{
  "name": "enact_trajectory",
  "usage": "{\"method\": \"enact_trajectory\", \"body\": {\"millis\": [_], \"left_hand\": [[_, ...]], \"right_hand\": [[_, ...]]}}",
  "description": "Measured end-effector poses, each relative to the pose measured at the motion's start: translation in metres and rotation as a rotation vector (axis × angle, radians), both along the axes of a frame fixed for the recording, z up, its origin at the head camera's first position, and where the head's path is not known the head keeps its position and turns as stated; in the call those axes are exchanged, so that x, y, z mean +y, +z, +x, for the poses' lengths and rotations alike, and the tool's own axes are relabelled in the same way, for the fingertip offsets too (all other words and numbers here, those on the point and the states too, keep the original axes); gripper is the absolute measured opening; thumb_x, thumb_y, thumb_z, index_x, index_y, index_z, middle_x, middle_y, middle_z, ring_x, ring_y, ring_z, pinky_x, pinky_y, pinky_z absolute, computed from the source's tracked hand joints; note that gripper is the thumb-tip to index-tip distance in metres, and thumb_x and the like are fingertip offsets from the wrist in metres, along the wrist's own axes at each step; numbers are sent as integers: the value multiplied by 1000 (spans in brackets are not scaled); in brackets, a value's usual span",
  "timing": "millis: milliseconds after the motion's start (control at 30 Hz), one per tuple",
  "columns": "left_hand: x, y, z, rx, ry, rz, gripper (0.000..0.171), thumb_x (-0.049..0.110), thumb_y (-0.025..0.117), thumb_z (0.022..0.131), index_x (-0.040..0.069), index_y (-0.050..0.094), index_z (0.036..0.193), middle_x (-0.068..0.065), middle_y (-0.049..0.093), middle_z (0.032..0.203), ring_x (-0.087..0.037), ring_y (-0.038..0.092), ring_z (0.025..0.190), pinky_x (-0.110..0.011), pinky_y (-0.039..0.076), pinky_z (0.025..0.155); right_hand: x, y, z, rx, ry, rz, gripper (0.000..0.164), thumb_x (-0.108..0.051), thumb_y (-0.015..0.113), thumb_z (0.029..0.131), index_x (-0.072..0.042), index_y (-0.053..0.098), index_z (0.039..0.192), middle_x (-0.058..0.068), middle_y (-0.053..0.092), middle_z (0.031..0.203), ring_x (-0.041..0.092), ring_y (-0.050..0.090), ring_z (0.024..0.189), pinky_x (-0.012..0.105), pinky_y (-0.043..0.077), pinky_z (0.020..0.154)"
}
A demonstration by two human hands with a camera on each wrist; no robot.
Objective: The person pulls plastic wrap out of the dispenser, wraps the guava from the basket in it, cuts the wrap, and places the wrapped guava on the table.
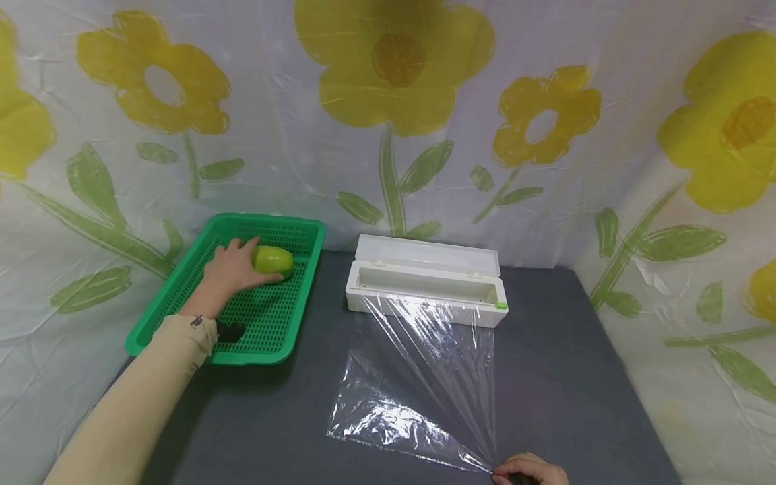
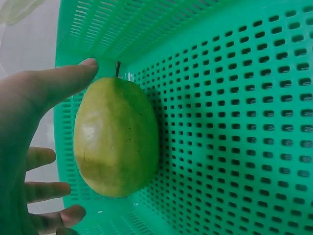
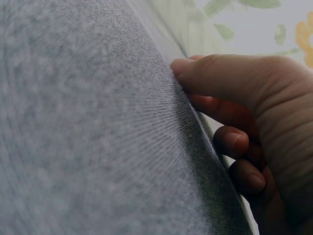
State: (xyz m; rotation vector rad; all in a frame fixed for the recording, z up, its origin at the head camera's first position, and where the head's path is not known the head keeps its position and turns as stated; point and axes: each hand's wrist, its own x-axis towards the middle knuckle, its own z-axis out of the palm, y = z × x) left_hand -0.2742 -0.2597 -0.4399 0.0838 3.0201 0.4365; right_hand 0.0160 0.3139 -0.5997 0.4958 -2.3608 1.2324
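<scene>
A yellow-green pear (image 2: pixel 117 137) with a short dark stem lies in the green plastic basket (image 1: pixel 307 296). My left hand (image 1: pixel 233 269) reaches into the basket beside it, thumb and fingers spread around the fruit. In the left wrist view the thumb is near the stem end and the fingers stand a little apart from the pear. Clear plastic wrap (image 1: pixel 418 377) stretches from a white dispenser box (image 1: pixel 424 308) toward the table's front. My right hand (image 1: pixel 530 468) pinches the wrap's near right corner at the table edge, thumb against forefinger in the right wrist view.
The dispenser's lid (image 1: pixel 427 252) is raised at the back. A dark grey cloth (image 1: pixel 564 377) covers the table. Behind and at the sides hangs a white curtain (image 1: pixel 273 135) with yellow flowers, close to the basket and the dispenser.
</scene>
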Motion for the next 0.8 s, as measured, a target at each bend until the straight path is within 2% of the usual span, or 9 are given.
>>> {"method": "enact_trajectory", "body": {"millis": [200, 300, 533, 800], "left_hand": [[-4, -3, -7, -60, 1, 41, 119, 69, 71, 90, -2, 16, 168, -43, 27, 156, -64, 49, 124, -72, 48, 91], [-5, -4, -9, -79, 2, 68, 119, 68, 71, 91, -2, 13, 168, -44, 25, 157, -64, 48, 126, -72, 47, 93], [-9, -10, -16, -72, 3, 102, 118, 64, 73, 92, -3, 12, 168, -45, 25, 157, -65, 44, 129, -74, 45, 96], [-14, -24, -23, -86, 2, 116, 121, 68, 72, 90, -3, 12, 168, -45, 26, 158, -63, 41, 135, -76, 43, 99]], "right_hand": [[1, 0, -1, 40, 27, -32, 52, 17, 94, 52, -25, 81, 81, -13, 74, 76, -8, 62, 65, 11, 46, 51], [0, -1, -2, 52, 32, -49, 52, 18, 93, 51, -23, 81, 81, -11, 73, 75, -8, 60, 64, 11, 45, 49], [3, -1, -4, 38, 42, -2, 54, 14, 96, 53, -28, 81, 83, -15, 74, 78, -8, 64, 68, 10, 49, 55], [13, 0, -4, -11, 191, -30, 50, 16, 91, 59, -20, 83, 93, -9, 77, 85, 3, 69, 74, 11, 51, 67]]}}
